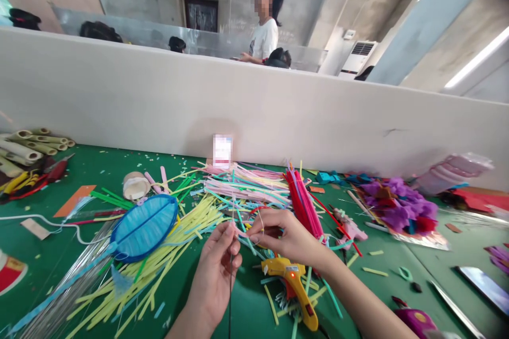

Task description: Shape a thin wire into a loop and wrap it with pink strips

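My left hand (pixel 212 262) is closed around a thin dark wire stem (pixel 230 299) that stands nearly upright. At its fingertips a short pale pink strip (pixel 240 233), perhaps a pipe cleaner, meets the top of the stem. My right hand (pixel 276 230) pinches the other end of that strip, and a fine thread-like loop shows by its fingers. Just below the right hand lies a yellow glue gun (pixel 294 283) with a lit red light. Left of my hands are yellow-green pipe cleaners (pixel 175 254) and a blue fan-shaped piece (pixel 145 228). A pink-red bundle of pipe cleaners (pixel 304 204) leans behind my right wrist.
A white partition (pixel 254 106) closes off the green table (pixel 183 312); a person (pixel 264 37) stands beyond it. Bamboo tubes (pixel 34 145) and pliers lie far left, with bare metal wires (pixel 71 286) nearer. Purple crumpled material (pixel 397 204), tweezers (pixel 455 307) and a phone (pixel 485 288) are right.
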Demonstrator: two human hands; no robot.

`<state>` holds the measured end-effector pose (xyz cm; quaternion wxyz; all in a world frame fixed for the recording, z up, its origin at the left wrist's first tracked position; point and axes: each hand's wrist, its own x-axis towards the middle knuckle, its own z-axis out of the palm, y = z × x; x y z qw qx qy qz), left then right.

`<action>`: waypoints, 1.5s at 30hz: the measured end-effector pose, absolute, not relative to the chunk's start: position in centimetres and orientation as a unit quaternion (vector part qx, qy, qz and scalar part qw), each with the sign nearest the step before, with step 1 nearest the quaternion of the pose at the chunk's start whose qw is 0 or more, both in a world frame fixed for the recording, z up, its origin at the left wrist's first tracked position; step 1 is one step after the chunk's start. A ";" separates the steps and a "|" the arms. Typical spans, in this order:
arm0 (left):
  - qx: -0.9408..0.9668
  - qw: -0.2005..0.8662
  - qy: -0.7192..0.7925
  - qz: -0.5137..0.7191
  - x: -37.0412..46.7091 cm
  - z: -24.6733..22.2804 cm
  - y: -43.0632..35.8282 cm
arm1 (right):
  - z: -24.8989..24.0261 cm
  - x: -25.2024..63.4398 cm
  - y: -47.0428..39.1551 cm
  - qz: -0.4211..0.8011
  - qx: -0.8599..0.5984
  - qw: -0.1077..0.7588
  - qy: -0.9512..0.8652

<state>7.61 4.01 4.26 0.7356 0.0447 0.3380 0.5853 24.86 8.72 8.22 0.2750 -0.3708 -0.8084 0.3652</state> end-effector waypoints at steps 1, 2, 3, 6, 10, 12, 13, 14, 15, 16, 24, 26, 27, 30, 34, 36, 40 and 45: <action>0.046 0.736 0.336 0.586 7.6 4.4 4.0 | 8.4 24.9 8.7 0.367 -0.368 0.277 -0.808; 0.046 0.737 0.334 0.585 7.6 4.4 3.9 | 8.5 24.9 8.7 0.367 -0.367 0.279 -0.808; 0.044 0.741 0.331 0.583 7.6 4.5 3.9 | 8.7 24.9 8.6 0.364 -0.367 0.281 -0.808; 0.021 0.766 0.309 0.564 7.5 4.4 3.8 | 9.3 25.0 8.4 0.352 -0.379 0.275 -0.811; -0.038 0.830 0.220 0.510 7.4 4.1 3.7 | 10.0 24.9 8.0 0.324 -0.390 0.252 -0.824; -0.056 0.848 0.190 0.492 7.4 3.9 3.6 | 10.3 24.6 7.8 0.316 -0.383 0.246 -0.833; -0.058 0.849 0.188 0.491 7.5 3.9 3.6 | 10.4 24.4 7.7 0.319 -0.379 0.246 -0.833; -0.056 0.846 0.196 0.494 7.5 3.8 3.6 | 10.5 24.2 7.6 0.324 -0.378 0.247 -0.831; -0.053 0.840 0.208 0.499 7.6 3.7 3.6 | 10.5 24.0 7.5 0.329 -0.381 0.249 -0.827; -0.051 0.832 0.225 0.504 7.6 3.6 3.6 | 10.5 23.9 7.4 0.335 -0.388 0.251 -0.821; -0.051 0.827 0.235 0.508 7.8 3.6 3.7 | 8.6 23.0 8.1 0.376 -0.387 0.333 -0.773; -0.063 0.838 0.215 0.497 7.7 3.5 3.7 | 8.3 23.0 8.3 0.400 -0.378 0.348 -0.759; -0.069 0.843 0.206 0.492 7.7 3.5 3.6 | 8.3 23.0 8.3 0.414 -0.376 0.350 -0.751; -0.078 0.860 0.170 0.475 7.6 3.1 3.6 | 8.5 22.9 8.2 0.448 -0.366 0.348 -0.738; -0.069 0.884 0.133 0.444 7.4 2.8 3.5 | 9.0 22.7 8.0 0.499 -0.357 0.349 -0.708; -0.068 0.890 0.133 0.431 7.3 2.8 3.6 | 8.9 22.6 7.9 0.525 -0.370 0.346 -0.684; -0.068 0.895 0.149 0.415 7.3 3.2 3.7 | 8.7 22.8 7.8 0.534 -0.404 0.339 -0.661; -0.088 0.899 0.156 0.400 7.3 3.3 3.6 | 9.0 22.9 7.7 0.556 -0.438 0.309 -0.635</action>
